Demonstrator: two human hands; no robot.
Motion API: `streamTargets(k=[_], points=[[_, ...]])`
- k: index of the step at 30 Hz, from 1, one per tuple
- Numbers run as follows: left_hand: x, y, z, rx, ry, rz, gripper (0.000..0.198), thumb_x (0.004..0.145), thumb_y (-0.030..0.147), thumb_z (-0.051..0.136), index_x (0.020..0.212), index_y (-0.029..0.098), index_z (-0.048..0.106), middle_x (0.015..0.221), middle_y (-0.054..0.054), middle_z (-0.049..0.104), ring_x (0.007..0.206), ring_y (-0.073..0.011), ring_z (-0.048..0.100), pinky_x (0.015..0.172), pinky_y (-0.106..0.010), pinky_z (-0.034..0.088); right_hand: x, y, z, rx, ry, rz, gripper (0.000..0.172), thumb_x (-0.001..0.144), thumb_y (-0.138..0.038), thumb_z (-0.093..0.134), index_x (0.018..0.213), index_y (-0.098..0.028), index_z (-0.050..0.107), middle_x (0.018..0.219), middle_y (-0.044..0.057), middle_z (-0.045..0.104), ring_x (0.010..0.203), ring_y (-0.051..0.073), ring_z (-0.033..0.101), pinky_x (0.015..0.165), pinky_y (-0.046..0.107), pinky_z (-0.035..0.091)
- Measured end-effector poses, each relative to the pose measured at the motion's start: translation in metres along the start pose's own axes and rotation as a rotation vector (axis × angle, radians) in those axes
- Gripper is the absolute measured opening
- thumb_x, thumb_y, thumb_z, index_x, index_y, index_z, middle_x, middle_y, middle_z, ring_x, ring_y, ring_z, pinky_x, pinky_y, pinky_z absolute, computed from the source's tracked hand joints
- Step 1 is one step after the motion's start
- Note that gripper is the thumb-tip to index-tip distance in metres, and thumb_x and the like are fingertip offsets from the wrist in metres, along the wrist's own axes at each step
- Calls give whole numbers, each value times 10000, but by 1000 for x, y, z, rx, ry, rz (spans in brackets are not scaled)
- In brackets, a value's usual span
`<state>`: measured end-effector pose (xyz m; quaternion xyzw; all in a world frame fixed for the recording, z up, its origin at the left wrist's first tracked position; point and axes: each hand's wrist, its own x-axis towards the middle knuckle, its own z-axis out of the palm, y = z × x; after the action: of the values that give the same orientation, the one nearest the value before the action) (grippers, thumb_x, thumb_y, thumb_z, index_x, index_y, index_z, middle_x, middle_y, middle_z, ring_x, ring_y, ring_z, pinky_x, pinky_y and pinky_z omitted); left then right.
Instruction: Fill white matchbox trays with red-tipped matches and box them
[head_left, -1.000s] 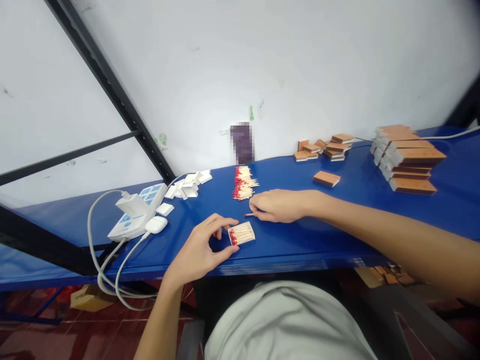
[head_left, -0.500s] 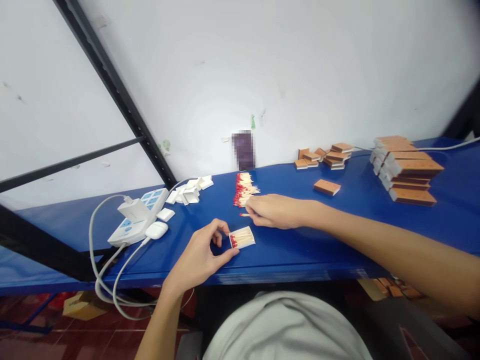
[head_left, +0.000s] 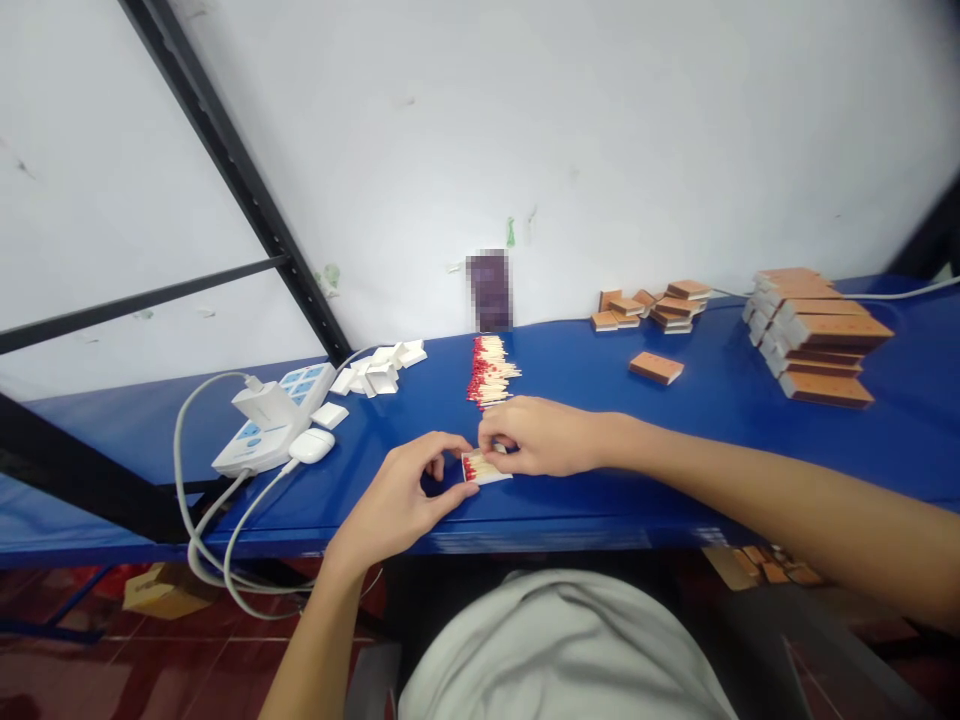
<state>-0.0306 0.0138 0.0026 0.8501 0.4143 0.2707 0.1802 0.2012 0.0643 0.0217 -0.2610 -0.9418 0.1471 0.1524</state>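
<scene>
A small white matchbox tray [head_left: 495, 478] lies near the front edge of the blue table, with red-headed matches [head_left: 477, 466] inside. My left hand [head_left: 409, 490] holds the tray's left end, the thumb at the near side and the index finger at the far corner. Over the tray's right part is my right hand [head_left: 536, 437], its fingers pinched together down at the matches. The match in that pinch is mostly hidden by the fingers. Just beyond, a long pile of loose matches [head_left: 491, 372] runs back towards the wall, heads mostly to the left.
White empty trays [head_left: 379, 370] lie heaped at the back left, beside a power strip [head_left: 274, 430] with cables and a white charging case [head_left: 312, 445]. Brown matchboxes [head_left: 656, 367] lie to the right, with a tall stack [head_left: 825, 350] farther over. A black rack post [head_left: 247, 190] stands left.
My right hand has come from the match pile towards me, bringing a match to the tray. My left hand keeps its grip on the tray. The view has shifted slightly.
</scene>
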Motion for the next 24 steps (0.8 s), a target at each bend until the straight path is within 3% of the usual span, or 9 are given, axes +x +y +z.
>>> streamTargets(k=[5,13,17,24], points=[[1,0,0,-3,-7,33,199,908,306,686,1094,248,644,869,28,595,731,-131,510,699,-252,419,-1,-2,-1,-15,52,61,86,807,-194,624,735,-172,668,716,-1,638,630,104,502,588,235,328],[3,1,0,-3,-17,46,205,908,283,687,1109,249,660,946,17,635,740,-131,515,711,-255,427,1,3,4,29,162,60,42,782,-187,651,748,-175,631,705,-20,599,625,94,488,583,223,339],[3,1,0,-9,-20,45,223,912,286,684,1131,253,660,933,21,635,737,-130,516,709,-251,427,0,5,4,80,154,-15,59,810,-173,629,751,-171,618,755,0,607,670,104,513,618,223,377],[2,1,0,-22,-22,39,174,920,314,676,1074,236,660,957,13,638,737,-130,509,704,-255,427,0,0,3,136,118,-14,64,800,-131,614,746,-165,617,733,-8,608,637,94,515,610,215,393]])
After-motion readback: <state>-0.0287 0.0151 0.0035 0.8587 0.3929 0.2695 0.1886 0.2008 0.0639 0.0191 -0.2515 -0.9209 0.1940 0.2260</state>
